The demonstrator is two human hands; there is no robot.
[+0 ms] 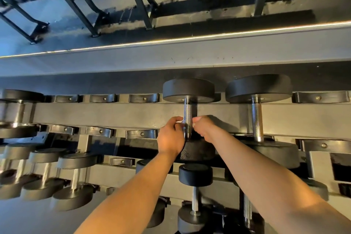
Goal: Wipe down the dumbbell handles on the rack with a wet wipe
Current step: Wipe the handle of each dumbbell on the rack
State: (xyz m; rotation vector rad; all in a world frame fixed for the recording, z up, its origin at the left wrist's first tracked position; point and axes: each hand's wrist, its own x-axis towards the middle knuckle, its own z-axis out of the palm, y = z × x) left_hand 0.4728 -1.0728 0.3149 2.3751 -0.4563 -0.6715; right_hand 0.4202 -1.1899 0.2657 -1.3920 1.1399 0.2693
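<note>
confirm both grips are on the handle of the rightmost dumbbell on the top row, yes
Not the rightmost. The left grip and right grip are on the handle of a top-row dumbbell, but a bigger dumbbell lies to its right, untouched. The head view shows it.

left forearm (pixel 133 186) and right forearm (pixel 266 173), both bare, reach forward and converge; left hand (pixel 171 137) curls its fingers round the handle (pixel 188 114) from the left; right hand (pixel 204 128), fingers curled and thumb up, grips it from the right
</note>
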